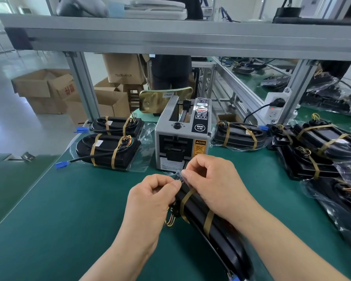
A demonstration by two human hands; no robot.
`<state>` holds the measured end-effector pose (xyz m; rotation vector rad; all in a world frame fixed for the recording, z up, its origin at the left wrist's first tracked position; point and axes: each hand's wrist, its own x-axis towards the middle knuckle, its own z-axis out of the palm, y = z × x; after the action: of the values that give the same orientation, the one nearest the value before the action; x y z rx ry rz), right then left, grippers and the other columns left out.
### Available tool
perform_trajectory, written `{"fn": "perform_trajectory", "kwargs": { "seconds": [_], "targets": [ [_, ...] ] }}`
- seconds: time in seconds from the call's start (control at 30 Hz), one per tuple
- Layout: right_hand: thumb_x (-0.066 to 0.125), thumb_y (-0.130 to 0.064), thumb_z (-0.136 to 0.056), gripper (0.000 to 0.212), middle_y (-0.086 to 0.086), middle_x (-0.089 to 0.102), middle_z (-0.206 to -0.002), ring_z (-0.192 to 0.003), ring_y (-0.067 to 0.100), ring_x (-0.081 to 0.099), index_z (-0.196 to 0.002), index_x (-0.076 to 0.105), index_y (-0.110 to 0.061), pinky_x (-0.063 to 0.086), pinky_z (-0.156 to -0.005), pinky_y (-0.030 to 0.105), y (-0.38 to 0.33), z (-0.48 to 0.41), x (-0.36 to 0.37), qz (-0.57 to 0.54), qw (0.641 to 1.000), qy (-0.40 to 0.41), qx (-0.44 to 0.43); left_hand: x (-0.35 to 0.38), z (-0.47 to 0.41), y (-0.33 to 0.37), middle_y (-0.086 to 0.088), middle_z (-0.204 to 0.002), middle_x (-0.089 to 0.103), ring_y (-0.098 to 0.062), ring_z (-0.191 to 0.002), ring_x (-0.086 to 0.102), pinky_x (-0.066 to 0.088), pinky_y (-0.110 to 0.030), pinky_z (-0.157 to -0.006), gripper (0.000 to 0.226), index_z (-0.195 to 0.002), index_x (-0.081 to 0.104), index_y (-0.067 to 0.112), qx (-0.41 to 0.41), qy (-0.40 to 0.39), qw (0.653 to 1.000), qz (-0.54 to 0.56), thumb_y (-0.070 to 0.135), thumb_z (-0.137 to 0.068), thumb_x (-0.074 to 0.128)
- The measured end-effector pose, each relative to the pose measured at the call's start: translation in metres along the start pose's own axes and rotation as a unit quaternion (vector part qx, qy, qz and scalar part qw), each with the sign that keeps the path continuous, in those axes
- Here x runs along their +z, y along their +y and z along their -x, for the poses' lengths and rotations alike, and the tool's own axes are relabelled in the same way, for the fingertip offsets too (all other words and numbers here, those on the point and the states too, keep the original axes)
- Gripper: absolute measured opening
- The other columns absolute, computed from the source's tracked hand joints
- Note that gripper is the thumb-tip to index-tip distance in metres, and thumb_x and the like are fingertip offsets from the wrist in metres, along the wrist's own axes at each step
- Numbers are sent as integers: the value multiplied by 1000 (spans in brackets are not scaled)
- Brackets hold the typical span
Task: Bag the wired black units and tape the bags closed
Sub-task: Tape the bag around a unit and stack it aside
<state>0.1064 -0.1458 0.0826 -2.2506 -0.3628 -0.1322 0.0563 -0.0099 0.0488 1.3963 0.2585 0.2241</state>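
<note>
fingers point(185, 175) of the left hand point(150, 192) and right hand point(210, 179) pinch clear film point(179, 175) at the far end of the black unit point(192, 208), lying on the bench point(85, 203) before the tape dispenser point(180, 136). i'd keep it taut and flat, pressing outward.

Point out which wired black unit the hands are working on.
The unit in front of the tape dispenser: left hand and right hand pinch clear film at its end; others lie untouched.
</note>
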Motion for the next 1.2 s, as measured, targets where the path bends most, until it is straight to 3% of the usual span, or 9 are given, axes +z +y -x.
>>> {"fn": "perform_trajectory", "kwargs": {
  "seconds": [0.13,0.27,0.5,0.7,0.8,0.9,1.2],
  "targets": [
    [68,-29,-87,19,-10,62,-69,-65,5,55,-70,61,-23,45,-63,22,-1,1,0,4,1000,2,-3,2,0,-2,-2,-63,65,-9,-57,56,48,-17,-54,17,-69,71,17,10,17,1000,-22,8,-83,72],
    [68,-29,-87,19,-10,62,-69,-66,5,56,-71,62,-23,47,-64,23,-2,2,0,5,1000,2,-7,3,1,-3,-14,-67,67,-15,-55,57,48,-26,-51,14,-72,70,23,30,37,996,-70,15,-83,74],
    [68,-29,-87,18,-10,62,-70,-69,5,56,-71,62,-23,48,-66,24,-2,2,1,8,1000,7,-17,5,1,-4,-5,-67,71,-16,-57,61,52,-34,-58,12,-75,70,28,38,65,993,-94,20,-82,75],
    [69,-28,-87,18,-9,62,-71,-68,6,56,-71,61,-23,47,-65,23,-2,3,1,5,1000,5,-18,7,0,-5,2,-63,67,-9,-53,55,46,-21,-49,13,-72,67,27,25,65,992,-101,22,-81,75],
    [69,-28,-87,19,-9,62,-71,-68,6,57,-70,61,-24,49,-65,25,-1,2,1,2,1000,7,-18,7,-3,-5,8,-72,60,2,-54,52,43,-12,-49,17,-84,62,26,10,83,994,-77,18,-78,75],
    [68,-28,-87,20,-9,62,-70,-68,6,57,-69,60,-24,49,-66,26,0,3,2,0,1000,6,-21,10,-3,-4,3,-81,62,-3,-63,55,46,-16,-56,18,-94,63,20,-22,60,998,-26,12,-82,72],
    [68,-29,-88,21,-11,61,-69,-68,5,56,-69,59,-25,49,-65,24,2,3,3,3,999,17,-35,13,-7,-3,7,-57,58,-2,-44,47,41,-15,-43,10,-81,67,10,-55,46,996,50,14,-90,67]
  ]
}}
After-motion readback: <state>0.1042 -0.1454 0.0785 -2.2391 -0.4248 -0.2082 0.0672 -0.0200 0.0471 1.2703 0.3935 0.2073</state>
